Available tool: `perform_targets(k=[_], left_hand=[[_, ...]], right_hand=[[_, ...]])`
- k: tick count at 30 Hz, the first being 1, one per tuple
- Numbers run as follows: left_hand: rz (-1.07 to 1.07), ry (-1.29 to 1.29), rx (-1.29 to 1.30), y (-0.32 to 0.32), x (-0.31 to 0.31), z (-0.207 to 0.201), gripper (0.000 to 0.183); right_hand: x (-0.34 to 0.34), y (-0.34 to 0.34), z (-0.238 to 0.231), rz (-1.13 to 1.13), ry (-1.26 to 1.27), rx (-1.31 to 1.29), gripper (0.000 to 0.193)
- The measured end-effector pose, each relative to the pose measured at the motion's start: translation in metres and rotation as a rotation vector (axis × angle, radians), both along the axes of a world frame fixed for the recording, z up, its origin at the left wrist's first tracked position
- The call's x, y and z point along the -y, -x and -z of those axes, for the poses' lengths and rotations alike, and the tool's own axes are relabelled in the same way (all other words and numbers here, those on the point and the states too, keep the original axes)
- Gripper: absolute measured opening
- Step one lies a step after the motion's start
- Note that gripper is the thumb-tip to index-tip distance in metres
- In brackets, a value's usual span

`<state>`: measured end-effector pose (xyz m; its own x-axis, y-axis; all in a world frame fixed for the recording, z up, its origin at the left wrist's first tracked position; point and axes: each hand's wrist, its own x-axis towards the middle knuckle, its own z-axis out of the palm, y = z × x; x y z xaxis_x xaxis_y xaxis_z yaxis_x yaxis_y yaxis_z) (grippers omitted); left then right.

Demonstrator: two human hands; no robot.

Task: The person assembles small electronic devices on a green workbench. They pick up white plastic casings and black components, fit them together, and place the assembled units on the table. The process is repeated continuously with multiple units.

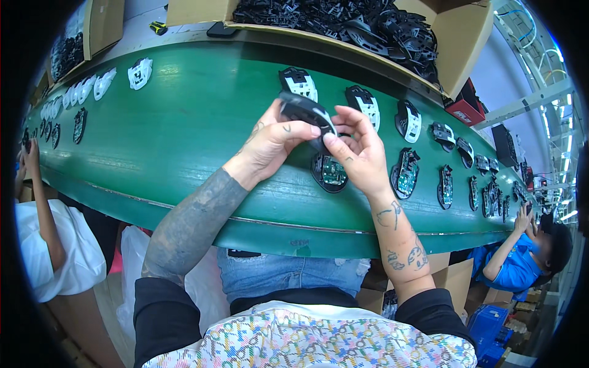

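At the far left a co-worker's hand (30, 161) is over the edge of the green counter (196, 116), near a row of dark pieces (80, 126) with translucent white shells (140, 74) lined up beyond them. Next comes your left hand (268, 145), its grip closed on a dark shell (302, 109), thumb across the inner face. You hold that shell raised over the counter, between a black-and-white shell (299, 83) lying beyond it and a circuit-board base (332, 172) nearer your body. Your right hand (363, 153) sets its thumb at the shell's near end while its fingers curl loosely apart; whether that grip also pinches the piece, you cannot tell from here. The step in hand looks like handling or checking this shell between both hands, and the next move seems to call for a firm left hold, a free right thumb and a clear view of the edge. Farther right lie more black-and-white shells (409, 121) and open bases (405, 173), with a cardboard box (467, 43) of black parts behind, then a co-worker in blue (515, 267).
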<state>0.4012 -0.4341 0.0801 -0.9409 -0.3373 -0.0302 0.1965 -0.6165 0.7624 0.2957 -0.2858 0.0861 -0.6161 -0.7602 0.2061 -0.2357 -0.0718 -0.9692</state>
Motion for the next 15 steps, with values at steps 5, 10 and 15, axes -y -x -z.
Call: perform_targets(k=[5,10,15], left_hand=[[-0.047,0.175,-0.023,0.001,0.004,-0.001,0.051],[-0.085,0.203,-0.039,-0.001,0.004,-0.002,0.049],[-0.064,0.243,-0.061,0.003,0.018,0.001,0.042]], right_hand=[[-0.005,0.000,-0.005,-0.174,-0.031,0.323,0.050],[-0.003,-0.008,-0.011,-0.126,-0.025,0.338,0.045],[0.002,-0.003,-0.003,-0.109,-0.014,0.407,0.047]])
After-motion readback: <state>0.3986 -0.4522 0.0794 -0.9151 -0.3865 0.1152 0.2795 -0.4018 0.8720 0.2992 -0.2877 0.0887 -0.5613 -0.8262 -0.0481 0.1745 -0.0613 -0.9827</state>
